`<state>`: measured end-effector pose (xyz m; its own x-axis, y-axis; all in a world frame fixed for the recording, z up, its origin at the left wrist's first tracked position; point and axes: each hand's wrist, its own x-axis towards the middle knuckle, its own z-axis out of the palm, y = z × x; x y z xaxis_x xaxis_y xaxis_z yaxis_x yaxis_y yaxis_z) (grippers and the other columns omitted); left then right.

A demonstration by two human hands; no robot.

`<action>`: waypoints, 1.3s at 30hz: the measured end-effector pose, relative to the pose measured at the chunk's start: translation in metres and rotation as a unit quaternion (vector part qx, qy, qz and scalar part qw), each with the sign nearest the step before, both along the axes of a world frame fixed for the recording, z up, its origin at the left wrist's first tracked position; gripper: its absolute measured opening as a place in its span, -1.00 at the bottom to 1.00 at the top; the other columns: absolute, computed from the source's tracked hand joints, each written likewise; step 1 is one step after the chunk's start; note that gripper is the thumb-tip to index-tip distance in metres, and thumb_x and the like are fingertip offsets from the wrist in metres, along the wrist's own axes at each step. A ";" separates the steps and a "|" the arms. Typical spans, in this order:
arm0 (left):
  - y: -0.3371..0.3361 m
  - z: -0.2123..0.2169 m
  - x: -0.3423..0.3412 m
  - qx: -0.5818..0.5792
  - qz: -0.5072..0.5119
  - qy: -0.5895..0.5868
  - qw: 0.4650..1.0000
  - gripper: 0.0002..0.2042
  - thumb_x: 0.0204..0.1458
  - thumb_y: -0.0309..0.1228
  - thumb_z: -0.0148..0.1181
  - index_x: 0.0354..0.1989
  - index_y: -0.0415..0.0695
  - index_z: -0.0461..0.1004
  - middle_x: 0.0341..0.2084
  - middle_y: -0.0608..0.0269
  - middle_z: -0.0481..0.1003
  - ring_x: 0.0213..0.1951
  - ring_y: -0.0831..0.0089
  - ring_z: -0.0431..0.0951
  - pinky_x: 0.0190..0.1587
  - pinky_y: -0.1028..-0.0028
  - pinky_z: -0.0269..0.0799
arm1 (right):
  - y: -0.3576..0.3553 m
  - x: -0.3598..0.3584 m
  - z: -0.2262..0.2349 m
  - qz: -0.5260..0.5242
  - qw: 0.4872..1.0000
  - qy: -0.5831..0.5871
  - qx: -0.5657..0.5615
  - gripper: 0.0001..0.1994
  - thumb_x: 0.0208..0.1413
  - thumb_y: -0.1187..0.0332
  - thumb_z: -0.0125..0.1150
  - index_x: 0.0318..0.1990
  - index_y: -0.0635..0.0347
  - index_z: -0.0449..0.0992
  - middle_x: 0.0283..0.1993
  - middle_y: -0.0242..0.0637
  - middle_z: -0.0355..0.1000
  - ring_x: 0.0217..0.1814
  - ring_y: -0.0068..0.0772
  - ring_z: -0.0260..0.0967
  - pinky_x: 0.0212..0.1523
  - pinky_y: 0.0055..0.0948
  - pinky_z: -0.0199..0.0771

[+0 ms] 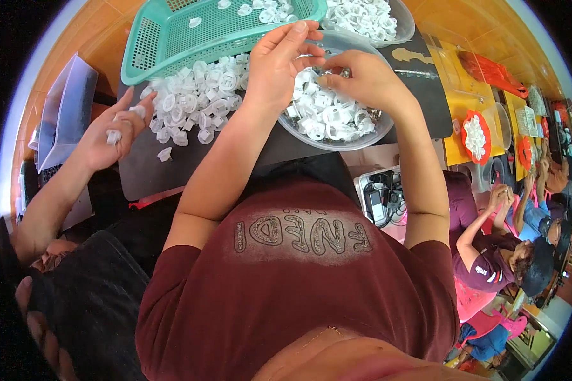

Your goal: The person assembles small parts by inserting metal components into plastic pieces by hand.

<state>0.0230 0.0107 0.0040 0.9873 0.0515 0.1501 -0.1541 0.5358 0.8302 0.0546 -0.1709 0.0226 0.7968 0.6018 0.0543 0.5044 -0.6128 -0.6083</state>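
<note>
My left hand (279, 63) is raised over the left rim of a clear round bowl (334, 145), its fingers curled in toward the thumb. Facing it, my right hand (365, 77) reaches over the bowl with thumb and forefinger drawn together. The fingertips of both hands come close to each other; anything between them is too small or hidden to name. Small white plastic parts (327, 117) fill the bowl, with some dark metallic bits at its edge. Left of my left forearm lies a loose pile of similar white parts (197, 95) on the dark tabletop (229, 149).
A green perforated basket (171, 65) with a few white parts stands behind the pile. Another clear bowl (408, 30) of white parts sits at the back. At left, a co-worker's hand (111, 130) holds white parts. A tray of cables (378, 198) is below the table edge.
</note>
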 end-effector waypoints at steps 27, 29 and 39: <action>-0.002 -0.002 0.000 0.047 -0.047 -0.037 0.997 -0.67 0.19 -0.42 0.12 0.10 -0.28 0.42 -0.06 0.16 0.52 -0.07 0.42 0.54 0.00 0.36 0.50 | 0.011 -0.016 0.013 -0.024 0.937 -0.269 0.223 -0.83 0.02 0.45 0.29 -0.19 0.12 0.58 -0.30 -0.30 0.48 -0.44 -0.37 0.43 -0.44 -0.48 0.45; -0.003 0.001 -0.001 0.033 -0.073 -0.049 0.996 -0.67 0.20 -0.43 0.10 0.11 -0.28 0.41 -0.05 0.15 0.52 -0.06 0.40 0.54 0.02 0.33 0.50 | 0.011 -0.019 0.012 -0.028 0.928 -0.287 0.236 -0.78 0.00 0.48 0.30 -0.15 0.11 0.58 -0.29 -0.32 0.48 -0.43 -0.44 0.43 -0.43 -0.53 0.45; 0.002 0.001 -0.001 -0.099 -0.168 0.000 0.981 -0.68 0.25 -0.25 0.05 -0.01 -0.25 0.46 -0.17 0.14 0.54 -0.25 0.41 0.55 -0.24 0.43 0.48 | 0.005 -0.028 0.014 -0.102 0.914 -0.062 0.388 -0.70 0.05 0.57 0.30 -0.02 0.31 0.53 -0.26 -0.44 0.42 -0.34 -0.73 0.33 -0.38 -0.73 0.35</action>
